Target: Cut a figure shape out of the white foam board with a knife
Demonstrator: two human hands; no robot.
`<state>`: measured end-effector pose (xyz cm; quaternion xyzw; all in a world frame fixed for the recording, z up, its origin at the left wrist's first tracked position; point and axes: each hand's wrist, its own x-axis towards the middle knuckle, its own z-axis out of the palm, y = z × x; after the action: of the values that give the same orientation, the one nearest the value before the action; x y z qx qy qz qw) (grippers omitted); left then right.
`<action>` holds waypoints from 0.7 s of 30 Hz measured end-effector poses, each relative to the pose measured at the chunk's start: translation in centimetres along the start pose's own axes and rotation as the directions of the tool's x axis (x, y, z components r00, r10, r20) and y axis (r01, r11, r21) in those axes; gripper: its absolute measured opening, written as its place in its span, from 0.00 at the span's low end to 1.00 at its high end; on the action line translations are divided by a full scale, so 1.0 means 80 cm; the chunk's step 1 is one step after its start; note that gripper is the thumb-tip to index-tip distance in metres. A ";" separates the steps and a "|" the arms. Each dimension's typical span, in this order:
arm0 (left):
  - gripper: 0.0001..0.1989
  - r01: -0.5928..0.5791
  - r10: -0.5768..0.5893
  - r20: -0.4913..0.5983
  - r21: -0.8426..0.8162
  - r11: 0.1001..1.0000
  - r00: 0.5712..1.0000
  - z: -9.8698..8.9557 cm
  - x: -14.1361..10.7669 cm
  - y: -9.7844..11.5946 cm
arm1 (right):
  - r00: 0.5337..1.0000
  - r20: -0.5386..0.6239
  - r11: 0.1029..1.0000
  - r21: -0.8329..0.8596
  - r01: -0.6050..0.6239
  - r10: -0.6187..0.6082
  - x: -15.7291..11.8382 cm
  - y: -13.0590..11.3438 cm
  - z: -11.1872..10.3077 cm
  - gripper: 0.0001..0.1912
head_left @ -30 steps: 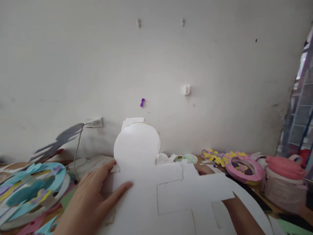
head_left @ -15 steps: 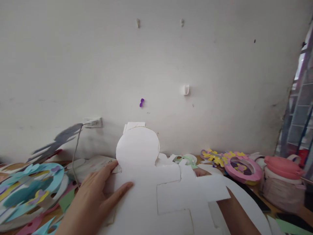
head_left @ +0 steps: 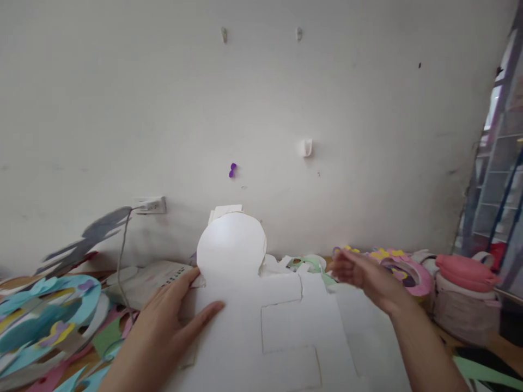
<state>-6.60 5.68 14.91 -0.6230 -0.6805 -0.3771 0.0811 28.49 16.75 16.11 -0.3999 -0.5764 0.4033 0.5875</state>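
White round-topped cutout board [head_left: 235, 310] at centre; left hand [head_left: 174, 321] holds its left edge, thumb across the face; right hand [head_left: 359, 275], fingers loosely extended, raised near its right side; pink-lidded container [head_left: 466, 313] farther right.

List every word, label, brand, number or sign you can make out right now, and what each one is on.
No text can be read.
Pale grey item beside the left hand: a row of dark marks, perhaps lettering, too small and blurred to read.
White cut-out by that hand: outlines only, no lettering visible.
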 end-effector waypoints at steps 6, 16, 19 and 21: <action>0.36 0.030 -0.030 0.022 -0.005 1.000 0.999 -0.002 -0.002 0.001 | 0.863 -0.443 0.940 -0.329 0.094 -0.241 -0.051 -0.063 -0.005 0.14; 0.37 0.075 -0.068 0.080 -0.081 0.994 0.994 -0.014 0.001 0.020 | 0.983 0.119 0.709 -0.680 0.184 -0.141 -0.069 -0.029 0.097 0.22; 0.35 0.056 -0.049 0.079 -0.094 0.994 0.996 -0.011 0.000 0.017 | 0.986 0.122 0.778 -0.606 0.166 -0.115 -0.059 -0.023 0.091 0.24; 0.33 0.030 -0.025 0.051 -0.091 0.995 0.998 -0.008 -0.001 0.014 | 0.985 0.124 0.826 -0.539 0.165 -0.116 -0.057 -0.019 0.088 0.23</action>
<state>-5.81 5.15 15.72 -0.6259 -0.6729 -0.3932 0.0303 21.40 11.99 16.02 -0.4899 -0.7201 0.1941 0.4515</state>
